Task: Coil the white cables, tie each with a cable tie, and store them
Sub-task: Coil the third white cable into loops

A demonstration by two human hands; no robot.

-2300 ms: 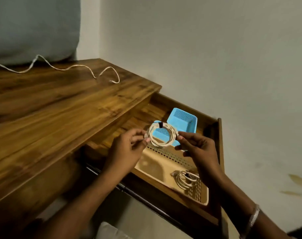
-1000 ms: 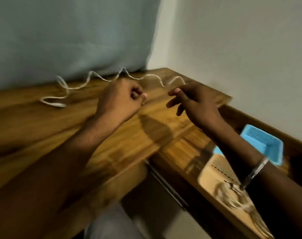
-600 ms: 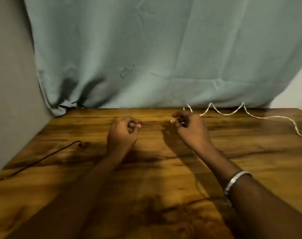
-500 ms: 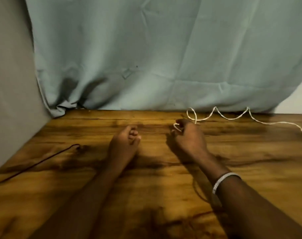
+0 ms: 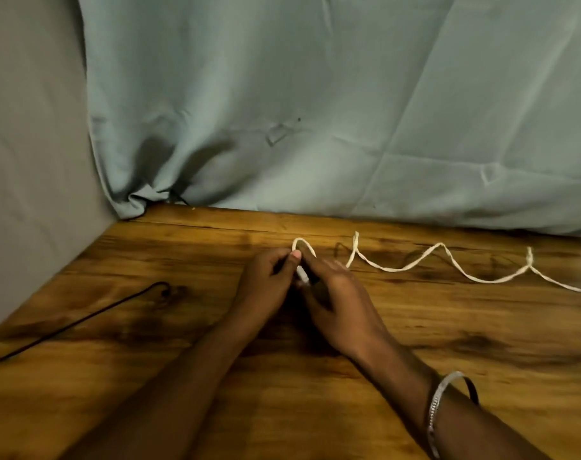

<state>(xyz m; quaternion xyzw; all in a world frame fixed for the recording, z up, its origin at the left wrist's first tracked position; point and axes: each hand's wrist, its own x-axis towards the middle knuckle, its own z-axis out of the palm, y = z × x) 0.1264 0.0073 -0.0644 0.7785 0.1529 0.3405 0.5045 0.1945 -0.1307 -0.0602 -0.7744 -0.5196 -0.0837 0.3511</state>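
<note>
With one tied coil stored, both the left hand (image 5: pixel 265 280) and right hand (image 5: pixel 335 293) pinched the next white cable (image 5: pixel 415 265) on the bench (image 5: pixel 448 343), beginning another coil.

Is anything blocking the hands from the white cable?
No. The left hand and right hand already pinch one end of the thin white cable. The rest trails right along the bare wooden tabletop.

At frame centre both hands, left hand (image 5: pixel 265 283) touching right hand (image 5: pixel 335 293), meet on the table (image 5: pixel 448 343). The cable (image 5: pixel 415 265) runs rightward from them; a cord (image 5: pixel 83 318) lies lower left; a curtain (image 5: pixel 315 111) hangs behind.
</note>
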